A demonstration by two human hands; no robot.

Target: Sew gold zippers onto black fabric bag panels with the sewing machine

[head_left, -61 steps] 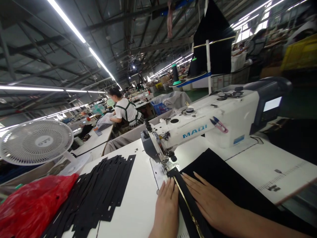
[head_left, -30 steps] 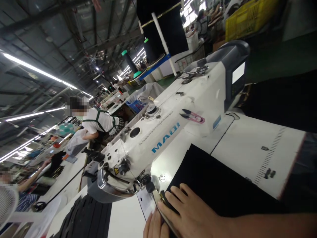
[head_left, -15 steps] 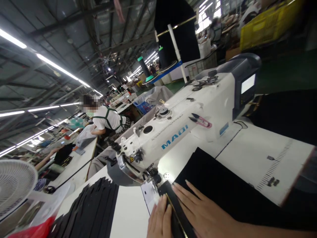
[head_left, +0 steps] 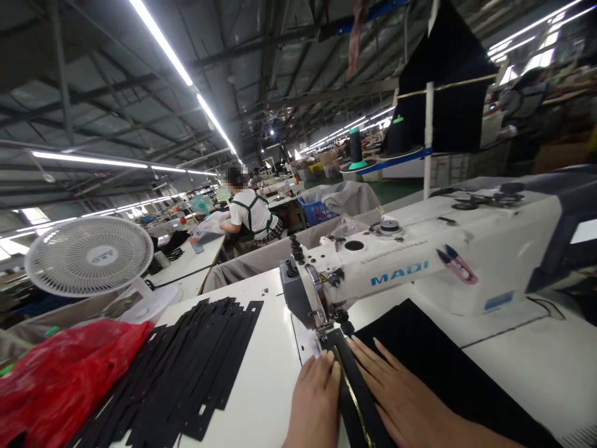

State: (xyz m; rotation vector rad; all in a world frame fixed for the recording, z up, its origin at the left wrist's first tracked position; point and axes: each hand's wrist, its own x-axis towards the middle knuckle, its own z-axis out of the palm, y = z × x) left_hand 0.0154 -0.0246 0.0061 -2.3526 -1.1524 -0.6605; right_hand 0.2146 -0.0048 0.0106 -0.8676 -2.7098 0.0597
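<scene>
On the table [head_left: 254, 386], a sewing machine [head_left: 420, 261] fills the right side, with snips [head_left: 457, 264] on its arm. In front of its needle end, a zipper strip [head_left: 357, 404] runs toward the viewer between the left hand [head_left: 314, 398] and the right hand [head_left: 396, 386]. A fabric panel [head_left: 433, 354] lies to the right, partly behind the right hand. Left of the hands is a pile of strips [head_left: 181, 367]; a plastic bag [head_left: 69, 379] lies farther left, with a fan [head_left: 93, 255] behind it. Beyond the table sits a person [head_left: 252, 208]; thread cones [head_left: 356, 149] stand behind the machine.

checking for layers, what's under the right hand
The right hand rests on a black fabric strip with gold metal zipper; a wide black fabric panel shows to its right. Anything beneath the palm is covered.
</scene>
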